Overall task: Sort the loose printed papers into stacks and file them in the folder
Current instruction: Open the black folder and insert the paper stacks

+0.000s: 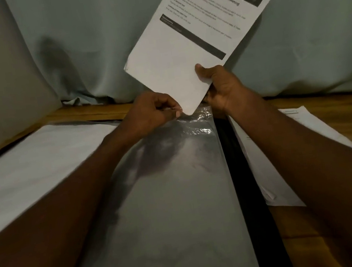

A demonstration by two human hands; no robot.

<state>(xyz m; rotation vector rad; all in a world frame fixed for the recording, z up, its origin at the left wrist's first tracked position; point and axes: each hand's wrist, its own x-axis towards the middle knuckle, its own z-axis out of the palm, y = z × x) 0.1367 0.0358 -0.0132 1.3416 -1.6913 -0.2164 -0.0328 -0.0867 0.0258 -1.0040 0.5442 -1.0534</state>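
While hands pinch crinkly plastic sleeve (194, 126), perhaps, printed papers (197, 38) tilt.

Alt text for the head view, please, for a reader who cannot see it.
The right hand holds a printed paper stack upright by its lower corner, above a clear plastic sleeve in an open folder; the left hand pinches the sleeve's top edge. More papers lie to the right.

Folder (169, 203) lies between left sheets (26, 164) and right papers (266, 165).
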